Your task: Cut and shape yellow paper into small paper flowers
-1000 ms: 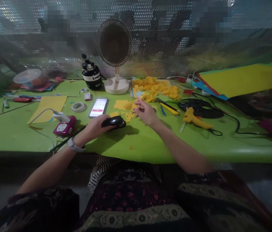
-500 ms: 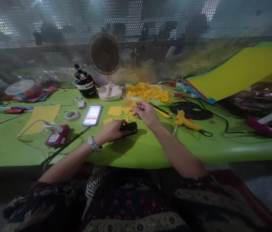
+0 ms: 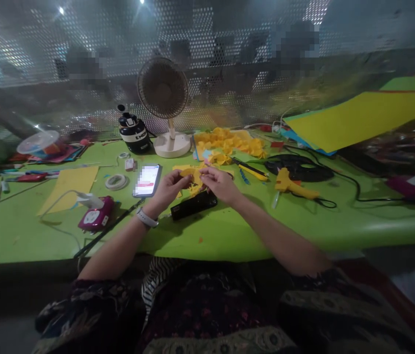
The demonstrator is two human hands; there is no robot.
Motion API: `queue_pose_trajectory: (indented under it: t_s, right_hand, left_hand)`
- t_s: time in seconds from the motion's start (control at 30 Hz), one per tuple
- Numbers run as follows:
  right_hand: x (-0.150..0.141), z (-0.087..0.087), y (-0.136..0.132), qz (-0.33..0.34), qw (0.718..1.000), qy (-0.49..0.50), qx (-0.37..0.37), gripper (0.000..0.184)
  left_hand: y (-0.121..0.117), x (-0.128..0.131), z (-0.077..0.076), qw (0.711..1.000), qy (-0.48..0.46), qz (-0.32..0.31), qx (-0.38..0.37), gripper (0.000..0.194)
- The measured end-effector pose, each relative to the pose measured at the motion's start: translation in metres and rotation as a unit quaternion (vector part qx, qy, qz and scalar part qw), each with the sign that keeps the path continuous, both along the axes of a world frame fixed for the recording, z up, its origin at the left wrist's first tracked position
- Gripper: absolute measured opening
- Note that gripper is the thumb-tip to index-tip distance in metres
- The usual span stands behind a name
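1. Left hand (image 3: 170, 191), thumb and fingers nearly together, pinches a small yellow paper piece (image 3: 194, 174).
2. Right hand (image 3: 221, 186), likewise nearly closed, pinches its three-o'clock side.
3. Long black tool (image 3: 194, 205) lies at six o'clock.

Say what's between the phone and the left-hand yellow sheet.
Head view: a white tape roll and tiny blue scrap, between phone and yellow sheet.

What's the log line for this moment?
left hand: pinching yellow paper; right hand: pinching same paper; glue gun: on table; phone: screen lit
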State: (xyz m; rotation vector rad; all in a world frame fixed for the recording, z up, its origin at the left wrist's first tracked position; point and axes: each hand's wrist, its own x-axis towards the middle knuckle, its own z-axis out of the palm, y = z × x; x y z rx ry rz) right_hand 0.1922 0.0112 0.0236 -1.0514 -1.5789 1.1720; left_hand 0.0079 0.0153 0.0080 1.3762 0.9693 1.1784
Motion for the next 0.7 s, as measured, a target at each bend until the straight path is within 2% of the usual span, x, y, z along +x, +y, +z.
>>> queue_pose_trajectory:
  t_s: [0.27, 0.7]
  right_hand:
    - [0.0034, 0.0073, -0.0045, 0.054, 0.999, 0.001, 0.005, 0.016]
    - [0.0041, 0.0024, -0.0024, 0.059, 0.998, -0.001, 0.024, 0.024]
  left_hand:
    - [-0.0039, -0.0039, 0.0052, 0.996, -0.052, -0.035, -0.067, 0.045]
    - [-0.0058, -0.0020, 0.0040, 0.997, -0.047, -0.035, -0.048, 0.046]
